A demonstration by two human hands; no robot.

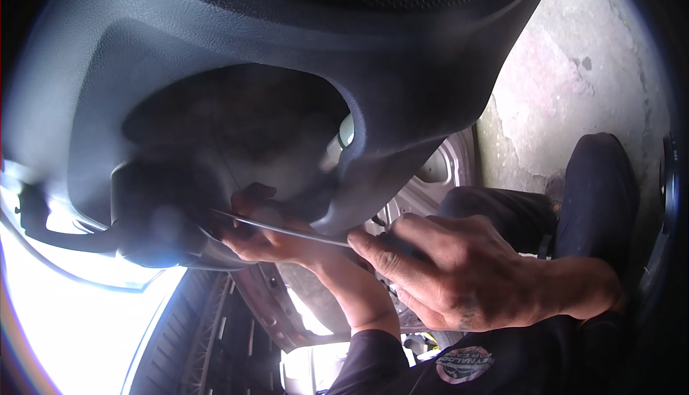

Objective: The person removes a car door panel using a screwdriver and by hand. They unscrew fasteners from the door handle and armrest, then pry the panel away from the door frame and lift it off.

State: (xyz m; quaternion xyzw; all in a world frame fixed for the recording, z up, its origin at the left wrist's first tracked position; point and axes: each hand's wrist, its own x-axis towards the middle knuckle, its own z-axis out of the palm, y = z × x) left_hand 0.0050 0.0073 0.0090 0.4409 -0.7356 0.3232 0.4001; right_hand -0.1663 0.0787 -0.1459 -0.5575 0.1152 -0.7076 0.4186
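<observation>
In the head view, your thin metal rod [305, 235] runs out to the left of the right hand [448, 273], its long axis nearly level and rising slightly toward the far end — that slant against the black housing [161, 208] looks like the relation to mind. Your right fingers are closed around the rod's near end, with the grip mostly hidden inside the fist. Your left hand [269, 240] is much nearer the far end; the rod passes across it, and its fingers are partly curled beside the housing. How far they are open, and whether they pinch anything, you cannot tell in this shadow. The tip ends close to the housing's right side, though contact there cannot be made out. Above the left hand, the dark trim panel [423, 57] has a wide rounded opening [237, 118] — its inside is too dim to read, apart from a pale rounded piece [347, 130] at the right edge. Below and right of that panel stands a mauve metal panel [459, 154] with cutouts, and beyond it lies the concrete floor [574, 72].
</observation>
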